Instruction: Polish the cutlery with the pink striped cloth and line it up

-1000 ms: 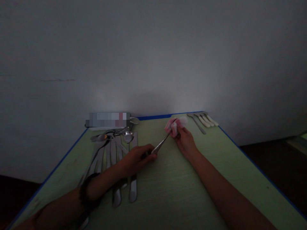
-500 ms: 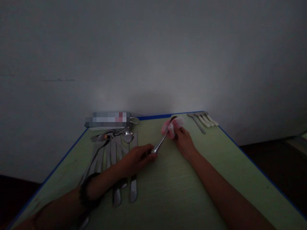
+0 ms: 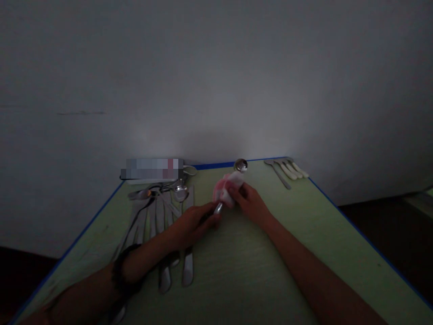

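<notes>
My left hand is closed around the handle end of a metal spoon, whose round bowl points away from me, towards the wall. With my right hand I pinch a pink and white cloth that wraps the middle of the spoon's handle. The cloth hides most of that handle. Under and beside my left forearm lie several table knives, their far ends near another shiny round-bowled spoon.
Several forks or spoons, some with white handles, lie at the back right of the green table. At the back left is a box-like item, its top blurred out. A pale wall rises behind the table's blue edge.
My right hand has drawn the cloth down the handle towards my left hand, uncovering the spoon's bowl. My left hand has kept its hold almost without moving.
</notes>
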`<state>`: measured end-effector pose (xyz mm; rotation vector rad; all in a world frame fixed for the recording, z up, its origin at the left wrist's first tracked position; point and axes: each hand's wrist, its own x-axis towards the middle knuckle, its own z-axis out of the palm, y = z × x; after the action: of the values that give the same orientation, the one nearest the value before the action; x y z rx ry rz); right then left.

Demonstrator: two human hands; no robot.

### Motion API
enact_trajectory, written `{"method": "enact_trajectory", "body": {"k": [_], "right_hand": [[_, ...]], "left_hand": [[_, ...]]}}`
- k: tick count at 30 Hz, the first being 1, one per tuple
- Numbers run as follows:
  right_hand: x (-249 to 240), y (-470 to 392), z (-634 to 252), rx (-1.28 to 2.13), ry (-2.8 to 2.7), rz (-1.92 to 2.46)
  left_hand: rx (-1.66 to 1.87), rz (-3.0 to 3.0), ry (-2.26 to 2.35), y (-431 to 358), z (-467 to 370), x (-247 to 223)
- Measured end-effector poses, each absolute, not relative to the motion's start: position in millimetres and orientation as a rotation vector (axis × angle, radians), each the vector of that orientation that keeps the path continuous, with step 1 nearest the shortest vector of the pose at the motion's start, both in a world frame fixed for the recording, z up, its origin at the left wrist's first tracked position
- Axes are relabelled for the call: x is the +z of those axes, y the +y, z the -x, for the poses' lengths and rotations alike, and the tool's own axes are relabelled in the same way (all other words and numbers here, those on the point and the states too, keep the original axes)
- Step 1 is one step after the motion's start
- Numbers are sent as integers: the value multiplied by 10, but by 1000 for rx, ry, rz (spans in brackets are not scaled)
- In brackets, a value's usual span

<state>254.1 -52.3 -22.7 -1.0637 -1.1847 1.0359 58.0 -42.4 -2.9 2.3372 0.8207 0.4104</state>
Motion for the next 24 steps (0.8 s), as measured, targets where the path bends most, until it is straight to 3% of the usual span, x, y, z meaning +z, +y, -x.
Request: {"method": "enact_trajectory", "body": {"k": [15,21,24], "right_hand": [[-207,-542,-2362,1114,-833,929],[-137,-561,-2495,726,-1153,1093],[-82,-603,-2615,464,-1620,1188]], "left_hand": [[374,-2455,813,-419,-610,-68],[484,-2279,887,-415,-616,-45],[650,-2086,867,-400,-608,-68]]}}
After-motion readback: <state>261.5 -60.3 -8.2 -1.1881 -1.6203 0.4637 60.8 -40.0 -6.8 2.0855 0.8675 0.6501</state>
